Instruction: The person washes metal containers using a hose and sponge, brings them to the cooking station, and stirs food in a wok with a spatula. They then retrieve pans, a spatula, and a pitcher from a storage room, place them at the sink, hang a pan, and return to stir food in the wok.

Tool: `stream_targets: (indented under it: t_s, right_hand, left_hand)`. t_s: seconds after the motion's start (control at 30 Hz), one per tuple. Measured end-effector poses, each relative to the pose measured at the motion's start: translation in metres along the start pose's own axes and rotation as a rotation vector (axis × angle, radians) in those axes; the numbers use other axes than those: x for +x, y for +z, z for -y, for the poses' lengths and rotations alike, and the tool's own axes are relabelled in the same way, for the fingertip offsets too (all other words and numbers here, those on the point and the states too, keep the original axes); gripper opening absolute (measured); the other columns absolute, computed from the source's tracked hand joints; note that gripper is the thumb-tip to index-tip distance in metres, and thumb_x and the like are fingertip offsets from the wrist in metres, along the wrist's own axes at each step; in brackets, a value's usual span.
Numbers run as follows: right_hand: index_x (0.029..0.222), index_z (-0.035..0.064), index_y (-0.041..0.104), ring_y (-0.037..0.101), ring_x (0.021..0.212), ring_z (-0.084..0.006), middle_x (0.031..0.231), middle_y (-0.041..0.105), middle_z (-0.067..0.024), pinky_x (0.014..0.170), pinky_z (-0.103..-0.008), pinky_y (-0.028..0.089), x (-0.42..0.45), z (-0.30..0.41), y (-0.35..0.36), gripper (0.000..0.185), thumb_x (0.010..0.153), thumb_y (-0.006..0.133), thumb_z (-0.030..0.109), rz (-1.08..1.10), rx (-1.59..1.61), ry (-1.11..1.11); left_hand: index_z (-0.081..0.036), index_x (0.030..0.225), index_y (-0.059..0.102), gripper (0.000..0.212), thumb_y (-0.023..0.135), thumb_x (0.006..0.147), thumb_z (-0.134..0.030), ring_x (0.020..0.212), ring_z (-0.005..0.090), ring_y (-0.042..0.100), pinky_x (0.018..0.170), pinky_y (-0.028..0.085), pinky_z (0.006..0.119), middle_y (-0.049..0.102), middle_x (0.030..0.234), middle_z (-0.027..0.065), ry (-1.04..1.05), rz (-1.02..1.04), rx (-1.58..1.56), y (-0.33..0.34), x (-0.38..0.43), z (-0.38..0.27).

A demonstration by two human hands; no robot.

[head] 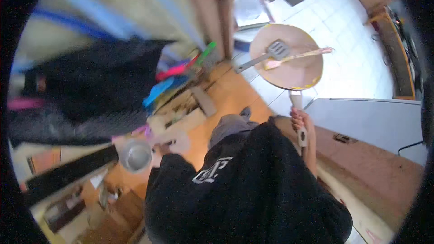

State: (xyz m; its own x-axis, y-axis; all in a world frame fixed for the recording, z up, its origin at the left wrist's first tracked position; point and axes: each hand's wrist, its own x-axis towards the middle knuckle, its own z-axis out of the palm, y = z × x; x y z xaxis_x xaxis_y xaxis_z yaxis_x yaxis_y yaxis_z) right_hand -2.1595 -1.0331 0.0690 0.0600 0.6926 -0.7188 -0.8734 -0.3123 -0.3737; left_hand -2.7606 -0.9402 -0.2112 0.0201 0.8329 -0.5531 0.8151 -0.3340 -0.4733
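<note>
My right hand (299,120) grips the pale handle of a frying pan (305,71), held out at the upper right. A grey slotted spatula (278,50) lies in the pan, its handle over the left rim. Beside it a light, narrow utensil (298,56), of a kind I cannot tell, reaches past the right rim. At the lower left my left hand (157,154) is closed at the side of a metal cup or pot (135,156); a dark handle shows near the fingers. Blur hides the details of that grip.
White floor tiles (349,57) lie past the pan, orange-brown flooring (234,91) nearer my feet. A wooden door frame (223,17) stands above centre. Black fabric (101,81) and an open cardboard box (183,115) are on the left, a white panel (366,118) on the right.
</note>
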Motion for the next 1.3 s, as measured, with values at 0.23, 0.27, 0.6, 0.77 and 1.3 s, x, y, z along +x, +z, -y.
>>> stream_targets:
  t_s: [0.23,0.27,0.6,0.77,1.3]
  right_hand:
    - [0.068,0.0078,0.036,0.024,0.032,-0.0017,0.047,0.027,0.0048,0.027,-0.0157,0.024,0.059,0.078,0.026,0.014,0.079,0.043,0.011,0.154,0.195,0.005]
    - [0.066,0.0077,0.035,0.024,0.033,-0.0016,0.047,0.028,0.0045,0.027,-0.016,0.024,0.052,0.057,0.014,0.015,0.08,0.042,0.01,0.153,0.236,0.011]
    - [0.068,0.0059,0.035,0.025,0.032,-0.0013,0.047,0.027,0.0044,0.026,-0.0133,0.025,0.081,0.155,0.008,0.011,0.078,0.04,0.008,0.138,0.218,0.079]
    - [0.063,0.0078,0.034,0.024,0.033,-0.0011,0.047,0.028,0.0057,0.028,-0.015,0.026,0.17,0.307,-0.02,0.016,0.078,0.041,0.009,0.214,0.191,0.087]
    - [0.061,0.0089,0.034,0.025,0.033,-0.0016,0.047,0.03,0.0043,0.027,-0.0138,0.024,0.485,0.868,-0.048,0.019,0.077,0.045,0.01,0.165,-0.119,0.207]
  left_hand:
    - [-0.005,0.081,0.056,0.027,0.043,0.074,-0.028,0.085,0.0235,0.046,0.067,0.034,0.039,0.051,0.089,0.0095,-0.42,0.323,-0.641,-0.032,-0.033,-0.01]
    - [-0.005,0.081,0.055,0.027,0.043,0.074,-0.028,0.085,0.0236,0.046,0.067,0.034,0.039,0.051,0.089,0.0096,-0.425,0.345,-0.64,-0.028,-0.006,-0.022]
    - [-0.004,0.079,0.055,0.026,0.045,0.073,-0.027,0.082,0.0237,0.046,0.066,0.034,0.038,0.051,0.086,0.0103,-0.498,0.204,-0.84,-0.101,0.052,-0.091]
    - [-0.004,0.078,0.054,0.025,0.046,0.072,-0.027,0.081,0.0238,0.046,0.065,0.035,0.038,0.051,0.085,0.0106,-0.553,0.192,-0.907,-0.21,0.131,-0.212]
    - [-0.002,0.075,0.053,0.024,0.048,0.071,-0.025,0.077,0.024,0.046,0.063,0.036,0.036,0.051,0.082,0.0118,-0.948,0.108,-1.072,-0.617,0.37,-0.526]
